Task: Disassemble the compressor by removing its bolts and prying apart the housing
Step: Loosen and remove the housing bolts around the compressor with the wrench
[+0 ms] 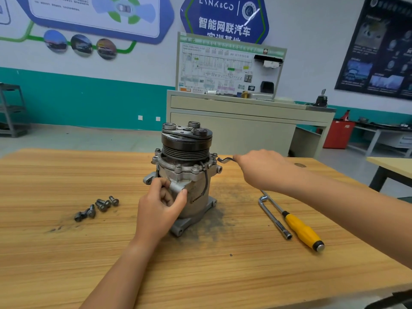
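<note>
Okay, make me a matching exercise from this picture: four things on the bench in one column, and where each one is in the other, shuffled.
Column one:
1. grey metal compressor with black pulley
2. loose grey metal bolts
3. yellow-handled screwdriver
4. thin silver offset wrench

Column two:
A. gripped in the right hand
B. lying on the wooden table, right of the compressor
C. clustered left of the compressor
D. standing upright, held by the left hand

Pairs: 1-D, 2-C, 3-B, 4-A

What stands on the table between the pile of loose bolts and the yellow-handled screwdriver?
In the head view, the compressor stands there, gripped by the left hand, plus an L-shaped wrench.
</note>
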Demonstrator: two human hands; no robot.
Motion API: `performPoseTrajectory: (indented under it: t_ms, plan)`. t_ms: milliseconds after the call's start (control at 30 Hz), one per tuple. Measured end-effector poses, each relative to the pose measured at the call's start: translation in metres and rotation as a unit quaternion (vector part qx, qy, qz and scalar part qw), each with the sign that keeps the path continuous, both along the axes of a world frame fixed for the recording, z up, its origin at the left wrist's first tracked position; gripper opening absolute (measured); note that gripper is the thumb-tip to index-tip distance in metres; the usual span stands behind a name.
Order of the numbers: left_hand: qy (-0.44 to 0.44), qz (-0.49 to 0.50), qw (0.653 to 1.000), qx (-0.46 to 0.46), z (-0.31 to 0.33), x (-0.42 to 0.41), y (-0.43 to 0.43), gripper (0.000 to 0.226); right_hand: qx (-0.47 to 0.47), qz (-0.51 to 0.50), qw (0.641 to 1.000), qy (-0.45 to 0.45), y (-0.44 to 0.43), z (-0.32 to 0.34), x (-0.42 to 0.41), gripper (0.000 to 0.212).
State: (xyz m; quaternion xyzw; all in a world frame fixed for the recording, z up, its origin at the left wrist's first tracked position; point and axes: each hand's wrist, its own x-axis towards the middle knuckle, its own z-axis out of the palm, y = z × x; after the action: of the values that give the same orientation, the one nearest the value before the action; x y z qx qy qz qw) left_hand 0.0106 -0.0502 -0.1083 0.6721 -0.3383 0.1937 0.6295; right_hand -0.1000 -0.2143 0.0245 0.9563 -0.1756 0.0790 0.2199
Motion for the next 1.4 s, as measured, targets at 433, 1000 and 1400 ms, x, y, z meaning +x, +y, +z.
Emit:
performPoseTrajectory:
  t_ms: [433,1000,1400]
  plan:
    - [-0.003,0.002,1.0,0.003,-0.001,0.001,-0.001,0.024,-0.039,-0.027,0.999,-0.005,0.024,0.018,-0.003,0.025]
    - [0.004,-0.006,1.0,0.009,0.0,0.001,0.001,0.023,-0.197,0.001,0.973,0.116,0.006,0.025,0.011,0.026]
    - [-0.01,0.0,1.0,0.015,0.002,0.001,0.002,0.022,-0.155,0.074,0.984,-0.052,-0.036,-0.003,0.072,0.024]
